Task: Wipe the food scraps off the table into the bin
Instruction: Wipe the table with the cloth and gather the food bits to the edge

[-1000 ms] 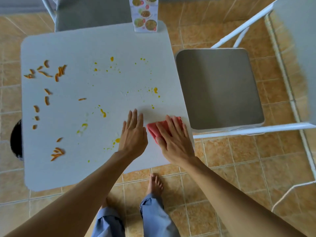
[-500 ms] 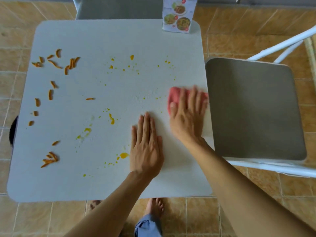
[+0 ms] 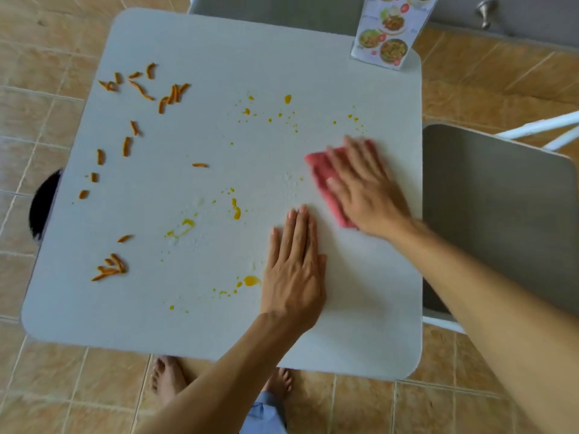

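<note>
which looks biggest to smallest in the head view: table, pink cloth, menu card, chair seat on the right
1. table
2. chair seat, partly cut off by the arm
3. menu card and pink cloth: unsure, since the card runs out of frame and the right hand covers most of the cloth

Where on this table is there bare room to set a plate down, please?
The near strip of the table, between the near edge and the left hand, is bare, as is the far middle, left of the menu card. The left side is crowded with orange scraps; yellow spots cover the centre.
</note>
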The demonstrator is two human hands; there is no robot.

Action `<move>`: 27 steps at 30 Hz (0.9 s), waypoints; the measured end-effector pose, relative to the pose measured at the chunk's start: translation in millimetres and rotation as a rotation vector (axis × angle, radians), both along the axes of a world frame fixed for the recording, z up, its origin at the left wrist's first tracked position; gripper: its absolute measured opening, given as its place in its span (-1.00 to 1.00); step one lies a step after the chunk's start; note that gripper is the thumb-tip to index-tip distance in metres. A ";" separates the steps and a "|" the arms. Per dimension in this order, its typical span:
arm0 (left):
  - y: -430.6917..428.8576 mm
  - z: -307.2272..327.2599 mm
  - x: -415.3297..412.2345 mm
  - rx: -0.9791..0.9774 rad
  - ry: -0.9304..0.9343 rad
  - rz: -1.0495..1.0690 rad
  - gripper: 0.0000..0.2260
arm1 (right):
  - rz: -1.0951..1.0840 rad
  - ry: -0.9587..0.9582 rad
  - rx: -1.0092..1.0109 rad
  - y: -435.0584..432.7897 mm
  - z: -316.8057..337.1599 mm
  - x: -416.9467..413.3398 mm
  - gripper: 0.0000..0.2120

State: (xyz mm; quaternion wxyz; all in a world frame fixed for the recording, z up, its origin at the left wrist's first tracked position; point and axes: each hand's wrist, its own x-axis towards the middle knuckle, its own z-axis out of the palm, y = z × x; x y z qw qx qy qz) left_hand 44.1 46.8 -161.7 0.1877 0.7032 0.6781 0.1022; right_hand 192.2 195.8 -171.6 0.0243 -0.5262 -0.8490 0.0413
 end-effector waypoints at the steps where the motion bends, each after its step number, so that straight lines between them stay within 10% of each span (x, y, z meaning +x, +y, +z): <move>1: -0.4 4.9 -2.0 -0.003 -0.008 0.000 -0.47 | -0.136 -0.004 -0.012 4.9 1.2 6.1 -0.38; 4: -9.7 23.3 -22.4 -0.009 -0.056 0.056 -0.49 | -0.556 0.062 -0.002 -10.5 -3.0 -14.5 -0.41; 10: -79.5 22.9 -112.8 0.034 -0.016 0.154 -0.50 | 0.195 0.003 -0.035 -84.7 0.9 -56.6 -0.45; 16: -137.3 8.7 -195.1 0.024 0.041 0.294 -0.51 | -0.637 0.076 0.116 -121.7 -5.2 -84.0 -0.50; 22: -145.8 -6.8 -212.9 -0.003 0.091 0.359 -0.49 | -0.066 -0.032 -0.013 -191.5 4.5 -85.1 -0.44; 27: -147.1 -10.9 -208.3 0.009 0.102 0.390 -0.51 | -0.760 0.083 0.131 -211.2 -5.0 -120.6 -0.51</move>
